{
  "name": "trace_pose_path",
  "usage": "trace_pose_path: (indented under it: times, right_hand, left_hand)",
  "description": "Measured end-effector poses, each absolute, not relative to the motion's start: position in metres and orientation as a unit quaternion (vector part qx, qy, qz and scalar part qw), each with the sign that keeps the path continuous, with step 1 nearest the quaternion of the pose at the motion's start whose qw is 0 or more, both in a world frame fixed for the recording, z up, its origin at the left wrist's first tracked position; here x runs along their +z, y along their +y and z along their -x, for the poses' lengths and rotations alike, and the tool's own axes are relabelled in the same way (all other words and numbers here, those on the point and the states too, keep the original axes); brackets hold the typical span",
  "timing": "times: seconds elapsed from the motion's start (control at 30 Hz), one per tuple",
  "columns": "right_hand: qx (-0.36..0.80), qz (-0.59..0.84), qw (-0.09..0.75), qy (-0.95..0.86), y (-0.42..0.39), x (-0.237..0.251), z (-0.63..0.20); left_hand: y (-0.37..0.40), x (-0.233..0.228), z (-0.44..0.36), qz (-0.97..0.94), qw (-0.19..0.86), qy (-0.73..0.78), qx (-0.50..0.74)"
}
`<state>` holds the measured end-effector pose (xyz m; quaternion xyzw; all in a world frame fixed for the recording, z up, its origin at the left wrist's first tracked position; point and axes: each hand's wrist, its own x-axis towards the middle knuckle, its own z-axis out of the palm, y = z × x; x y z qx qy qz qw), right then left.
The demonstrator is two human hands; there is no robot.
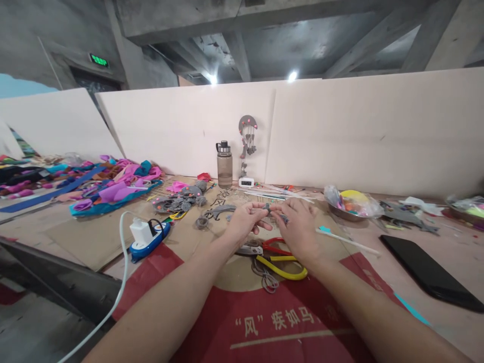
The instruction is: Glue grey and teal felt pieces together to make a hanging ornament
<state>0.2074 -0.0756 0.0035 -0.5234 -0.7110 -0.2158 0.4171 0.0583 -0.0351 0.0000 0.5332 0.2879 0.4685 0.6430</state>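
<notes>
My left hand [246,220] and my right hand [297,222] meet over the middle of the table. Fingertips of both pinch a small grey piece [266,207], which looks like felt; its shape is too small to make out. Below my hands lie scissors with yellow and red handles [285,268] and a loose coil of grey cord [269,282]. Just beyond my left hand rests a grey crescent cutout [223,210]. Farther back, a grey moon-shaped hanging ornament [247,123] with dangling pieces is on the white board.
A water bottle [225,169] and a small white clock [246,182] stand at the back. To the left are a power strip [149,242], grey scraps [179,200] and colourful cloth [113,189]. At right lie a black phone [431,272] and a metal bowl [346,213].
</notes>
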Motion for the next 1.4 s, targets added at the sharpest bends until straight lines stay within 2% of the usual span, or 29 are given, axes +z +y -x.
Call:
trace_pose_path:
  times: [0.33, 0.53, 0.73, 0.9, 1.13, 1.4]
  right_hand:
    - [-0.257, 0.497, 0.374, -0.740, -0.080, 0.006, -0.204]
    - [-0.264, 0.523, 0.366, -0.723, -0.078, 0.007, -0.201]
    - [-0.257, 0.542, 0.402, -0.692, -0.077, 0.010, -0.205]
    - [-0.198, 0.538, 0.427, -0.699, -0.078, 0.012, -0.208]
    - [-0.235, 0.494, 0.360, -0.755, -0.077, 0.008, -0.209]
    - [-0.251, 0.460, 0.319, -0.790, -0.077, 0.007, -0.212]
  left_hand:
    - [-0.033, -0.003, -0.057, -0.532, 0.661, 0.287, 0.445]
    - [-0.040, 0.004, -0.058, -0.558, 0.632, 0.313, 0.437]
    - [-0.037, 0.002, -0.058, -0.588, 0.600, 0.325, 0.435]
    - [-0.031, -0.001, -0.056, -0.602, 0.573, 0.340, 0.440]
    - [-0.034, 0.003, -0.054, -0.608, 0.583, 0.318, 0.435]
    - [-0.034, 0.001, -0.053, -0.624, 0.571, 0.331, 0.418]
